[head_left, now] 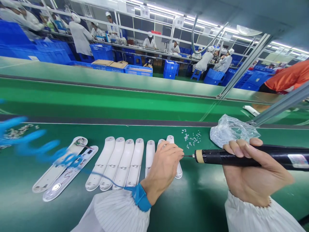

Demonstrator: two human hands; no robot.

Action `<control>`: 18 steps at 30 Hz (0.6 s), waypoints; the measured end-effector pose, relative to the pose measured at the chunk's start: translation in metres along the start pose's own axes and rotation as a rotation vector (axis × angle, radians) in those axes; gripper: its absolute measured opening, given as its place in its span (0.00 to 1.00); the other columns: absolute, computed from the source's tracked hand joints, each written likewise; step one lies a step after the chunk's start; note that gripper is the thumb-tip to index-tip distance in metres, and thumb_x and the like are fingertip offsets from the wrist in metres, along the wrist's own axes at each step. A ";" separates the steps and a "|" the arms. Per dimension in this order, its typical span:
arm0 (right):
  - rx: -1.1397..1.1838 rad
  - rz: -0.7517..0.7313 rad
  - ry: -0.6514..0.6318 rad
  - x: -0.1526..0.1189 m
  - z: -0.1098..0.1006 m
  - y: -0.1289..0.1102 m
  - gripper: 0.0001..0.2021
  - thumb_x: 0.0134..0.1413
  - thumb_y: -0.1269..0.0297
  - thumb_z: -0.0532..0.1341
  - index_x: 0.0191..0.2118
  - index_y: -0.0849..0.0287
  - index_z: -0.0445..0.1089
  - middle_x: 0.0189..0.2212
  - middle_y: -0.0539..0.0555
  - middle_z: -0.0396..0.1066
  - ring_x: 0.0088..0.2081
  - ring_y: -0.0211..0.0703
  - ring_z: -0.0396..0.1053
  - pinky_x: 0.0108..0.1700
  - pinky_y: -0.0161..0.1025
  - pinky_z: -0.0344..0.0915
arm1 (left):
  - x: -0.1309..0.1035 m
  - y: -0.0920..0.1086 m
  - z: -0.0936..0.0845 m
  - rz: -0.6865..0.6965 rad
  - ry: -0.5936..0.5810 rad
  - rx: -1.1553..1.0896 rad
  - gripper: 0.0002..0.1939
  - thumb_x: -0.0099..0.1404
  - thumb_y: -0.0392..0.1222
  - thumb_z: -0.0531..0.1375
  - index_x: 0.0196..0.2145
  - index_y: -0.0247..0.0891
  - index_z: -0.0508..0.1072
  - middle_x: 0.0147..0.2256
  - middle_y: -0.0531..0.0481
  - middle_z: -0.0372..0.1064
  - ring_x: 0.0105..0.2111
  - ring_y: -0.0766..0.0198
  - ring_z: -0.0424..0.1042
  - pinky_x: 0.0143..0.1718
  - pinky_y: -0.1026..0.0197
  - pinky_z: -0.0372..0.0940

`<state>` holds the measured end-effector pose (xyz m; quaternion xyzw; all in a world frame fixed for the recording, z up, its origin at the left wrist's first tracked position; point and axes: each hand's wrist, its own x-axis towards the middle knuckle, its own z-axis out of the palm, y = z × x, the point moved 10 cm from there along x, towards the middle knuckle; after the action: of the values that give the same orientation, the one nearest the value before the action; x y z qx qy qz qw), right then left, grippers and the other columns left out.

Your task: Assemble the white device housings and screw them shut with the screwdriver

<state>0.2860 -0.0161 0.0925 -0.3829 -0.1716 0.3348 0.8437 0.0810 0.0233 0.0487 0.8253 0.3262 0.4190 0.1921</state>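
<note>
My right hand point(256, 175) is wrapped around a black electric screwdriver point(212, 157), held nearly level with its bit pointing left. At the bit's tip, my left hand point(164, 161) has its fingers pinched together; whatever they hold is hidden or too small to make out. Beneath and beside that hand lies a row of white curved plastic housings point(129, 158), some partly covered by it. Small loose screws point(193, 140) are scattered just beyond the bit. A blue wrist strap point(142, 198) with a coiled blue cord point(41, 151) circles my left wrist.
An opened housing point(70, 175) with wires lies at left, near a pile of small parts point(19, 132). A clear plastic bag point(231, 129) of small pieces stands behind the screwdriver. Beyond are a green conveyor belt point(120, 100), a metal post point(248, 64), blue crates and people in white.
</note>
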 end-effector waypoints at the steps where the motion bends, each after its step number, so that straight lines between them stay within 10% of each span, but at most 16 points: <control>1: 0.000 0.004 -0.004 0.000 0.001 0.000 0.08 0.40 0.76 0.59 0.28 0.59 0.59 0.19 0.46 0.46 0.23 0.34 0.48 0.27 0.31 0.55 | 0.000 0.000 0.000 -0.005 0.000 0.000 0.09 0.72 0.32 0.57 0.38 0.38 0.77 0.39 0.53 0.79 0.43 0.60 0.73 0.57 0.48 0.56; 18: -0.016 0.009 -0.037 -0.008 0.003 0.003 0.07 0.41 0.76 0.58 0.27 0.58 0.61 0.17 0.46 0.49 0.22 0.34 0.50 0.27 0.31 0.57 | -0.004 -0.004 0.001 -0.050 -0.022 0.089 0.09 0.70 0.38 0.61 0.30 0.37 0.74 0.30 0.54 0.74 0.33 0.64 0.71 0.61 0.45 0.53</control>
<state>0.2774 -0.0185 0.0918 -0.3842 -0.1883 0.3441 0.8358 0.0789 0.0231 0.0436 0.8293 0.3627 0.3899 0.1693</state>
